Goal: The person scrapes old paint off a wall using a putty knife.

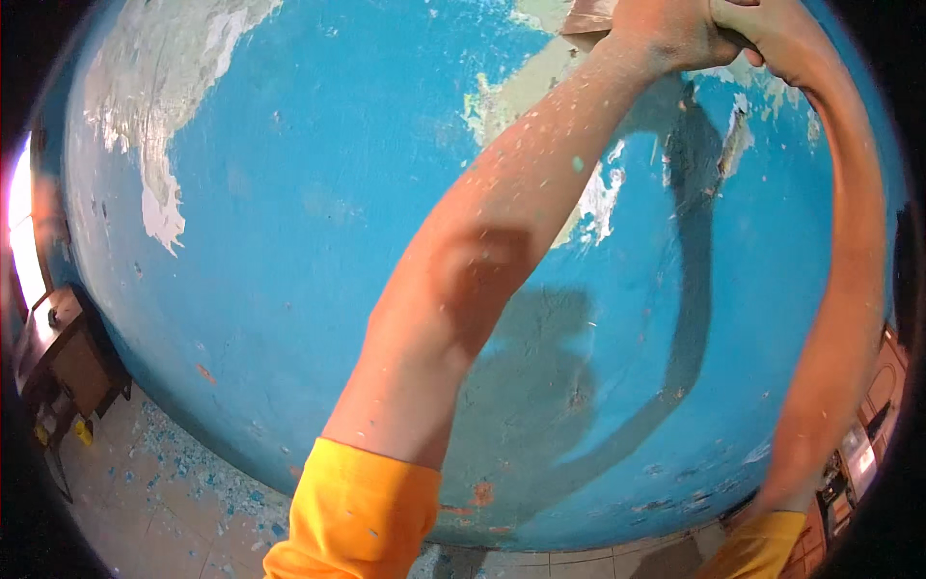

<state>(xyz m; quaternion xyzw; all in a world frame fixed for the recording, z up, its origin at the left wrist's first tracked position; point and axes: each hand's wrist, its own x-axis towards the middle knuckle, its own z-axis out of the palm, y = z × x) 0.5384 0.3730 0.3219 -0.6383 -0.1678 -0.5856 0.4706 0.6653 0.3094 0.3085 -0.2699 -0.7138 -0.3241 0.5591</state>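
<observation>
A flat metal scraper blade (589,17) lies against a blue painted wall (311,217) at the top edge of the view. My left hand (669,32) is closed around the tool just behind the blade. Pressed close beside it, my right hand (770,32) has its fingers curled at the handle end; the handle itself is hidden by both hands. Bare grey-green plaster (517,101) shows below the blade, with ragged paint edges and white patches (602,199). Small paint flakes stick to my left forearm.
Paint chips (217,485) litter the tiled floor (170,532) along the wall's base. A wooden table (76,347) stands at the far left near a bright opening (27,224). Brown wooden furniture (886,383) is at the right rim. Another large stripped patch (163,94) is upper left.
</observation>
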